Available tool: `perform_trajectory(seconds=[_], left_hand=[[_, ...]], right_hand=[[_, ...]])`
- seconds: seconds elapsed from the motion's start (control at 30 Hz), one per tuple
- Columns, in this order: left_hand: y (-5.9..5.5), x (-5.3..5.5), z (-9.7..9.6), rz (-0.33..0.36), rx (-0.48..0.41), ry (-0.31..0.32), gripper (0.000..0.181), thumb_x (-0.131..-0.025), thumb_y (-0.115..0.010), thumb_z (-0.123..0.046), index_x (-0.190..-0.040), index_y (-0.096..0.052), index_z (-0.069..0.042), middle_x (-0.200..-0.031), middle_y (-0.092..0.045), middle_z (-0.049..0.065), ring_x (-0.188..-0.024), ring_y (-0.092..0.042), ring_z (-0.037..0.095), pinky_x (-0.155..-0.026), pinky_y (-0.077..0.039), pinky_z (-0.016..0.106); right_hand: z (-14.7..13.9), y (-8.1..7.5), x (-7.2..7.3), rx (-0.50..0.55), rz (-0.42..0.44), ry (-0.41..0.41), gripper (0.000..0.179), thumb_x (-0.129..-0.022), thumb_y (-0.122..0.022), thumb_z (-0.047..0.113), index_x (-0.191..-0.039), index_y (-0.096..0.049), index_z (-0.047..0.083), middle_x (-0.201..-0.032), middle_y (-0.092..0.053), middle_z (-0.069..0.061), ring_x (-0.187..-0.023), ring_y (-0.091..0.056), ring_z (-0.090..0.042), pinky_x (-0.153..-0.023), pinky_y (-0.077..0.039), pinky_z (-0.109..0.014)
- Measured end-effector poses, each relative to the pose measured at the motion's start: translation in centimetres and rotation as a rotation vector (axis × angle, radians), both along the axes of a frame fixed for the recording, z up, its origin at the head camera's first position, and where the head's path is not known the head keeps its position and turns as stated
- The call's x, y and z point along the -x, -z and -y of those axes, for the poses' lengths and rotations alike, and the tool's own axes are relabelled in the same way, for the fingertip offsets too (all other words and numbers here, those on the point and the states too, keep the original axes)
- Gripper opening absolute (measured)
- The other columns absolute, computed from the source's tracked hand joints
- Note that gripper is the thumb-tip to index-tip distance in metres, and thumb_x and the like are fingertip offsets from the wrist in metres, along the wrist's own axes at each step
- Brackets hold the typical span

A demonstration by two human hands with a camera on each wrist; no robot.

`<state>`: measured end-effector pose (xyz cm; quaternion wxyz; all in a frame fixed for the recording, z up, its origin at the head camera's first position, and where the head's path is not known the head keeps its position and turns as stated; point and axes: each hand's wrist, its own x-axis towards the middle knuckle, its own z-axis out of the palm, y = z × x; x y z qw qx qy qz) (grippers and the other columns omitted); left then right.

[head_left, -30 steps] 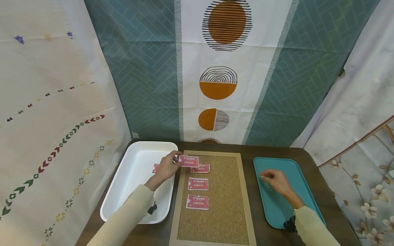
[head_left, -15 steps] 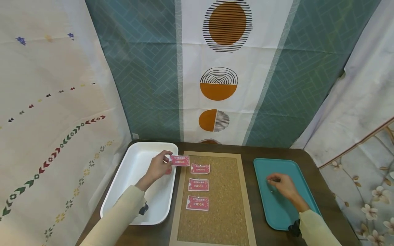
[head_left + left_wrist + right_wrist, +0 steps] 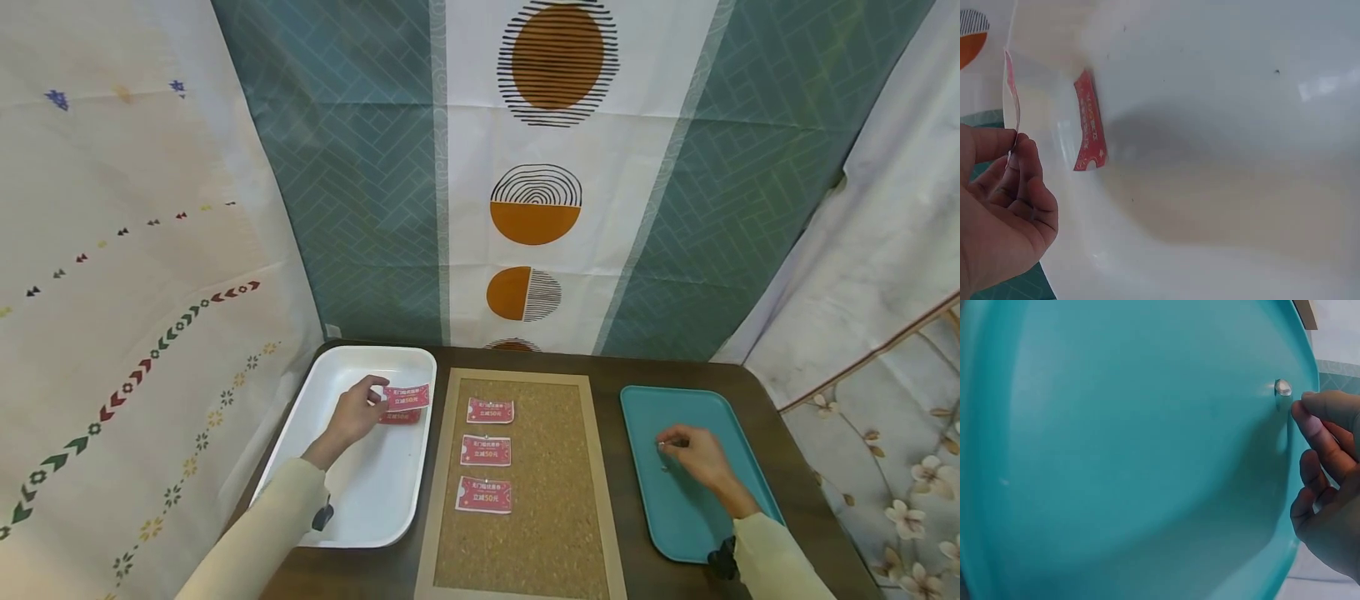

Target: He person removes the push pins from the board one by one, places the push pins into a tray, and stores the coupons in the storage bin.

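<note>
Over the far right part of the white tray (image 3: 360, 500), my left hand (image 3: 354, 417) pinches a red coupon (image 3: 407, 397) by its left end. Another red coupon (image 3: 1090, 128) lies in that tray, partly behind the held one in the head view. From the left wrist, the held coupon (image 3: 1012, 87) appears nearly edge-on between thumb and fingers. My right hand (image 3: 697, 457) is above the teal tray (image 3: 675, 533), thumb and forefinger together on a small pale pushpin (image 3: 661, 445), hidden by the fingers in the right wrist view. A clear pushpin (image 3: 1282, 388) lies in the tray below.
A wood-framed cork board (image 3: 555, 517) lies between the trays on the dark table (image 3: 600, 371). Three red coupons run down its left side: top (image 3: 491, 411), middle (image 3: 485, 451) and bottom (image 3: 483, 495). Patterned curtains surround the table.
My left hand has moved left from over the cork board to over the white tray, carrying the coupon. My right hand has shifted slightly right and nearer over the teal tray.
</note>
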<state>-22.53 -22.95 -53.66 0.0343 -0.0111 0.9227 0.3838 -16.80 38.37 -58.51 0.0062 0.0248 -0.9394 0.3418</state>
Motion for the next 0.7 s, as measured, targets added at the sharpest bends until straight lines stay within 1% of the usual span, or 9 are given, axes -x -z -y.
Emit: perform_trajectory(seconds=[0.2, 0.43, 0.53, 0.7], left_hand=[[0.7, 0.3, 1.3, 0.045, 0.04, -0.012, 0.044, -0.1, -0.067, -0.009, -0.141, -0.056, 0.0, -0.11, -0.069, 0.02, -0.089, -0.066, 0.026, -0.069, -0.055, 0.031], [1.7, 0.5, 2.6, 0.123, 0.098, -0.02, 0.046, -0.1, -0.067, -0.011, -0.142, -0.054, 0.001, -0.113, -0.068, 0.023, -0.092, -0.067, 0.03, -0.074, -0.057, 0.037], [2.0, 0.5, 2.7, 0.146, 0.116, -0.021, 0.046, -0.1, -0.066, -0.011, -0.142, -0.054, 0.001, -0.113, -0.068, 0.023, -0.094, -0.067, 0.03, -0.077, -0.058, 0.039], [2.2, 0.5, 2.5, 0.157, 0.129, -0.019, 0.046, -0.1, -0.065, -0.011, -0.143, -0.053, 0.002, -0.114, -0.068, 0.024, -0.096, -0.068, 0.032, -0.08, -0.059, 0.042]], right_hand=[[0.0, 0.1, 0.0, -0.029, -0.011, 0.005, 0.008, -0.093, -0.078, 0.006, -0.1, -0.08, 0.006, -0.094, -0.078, -0.007, -0.087, -0.067, -0.022, -0.069, -0.05, -0.031], [-0.1, 0.4, -0.1, -0.033, -0.013, -0.001, 0.006, -0.093, -0.078, 0.007, -0.099, -0.081, 0.007, -0.094, -0.078, -0.007, -0.087, -0.068, -0.022, -0.07, -0.051, -0.033], [-0.1, 0.6, -0.2, -0.039, -0.011, -0.006, 0.005, -0.093, -0.078, 0.007, -0.098, -0.081, 0.007, -0.094, -0.078, -0.006, -0.086, -0.067, -0.021, -0.069, -0.05, -0.032], [-0.2, 0.9, -0.2, -0.053, -0.014, -0.004, 0.006, -0.092, -0.078, 0.005, -0.097, -0.08, 0.006, -0.092, -0.078, -0.006, -0.085, -0.067, -0.02, -0.069, -0.05, -0.031]])
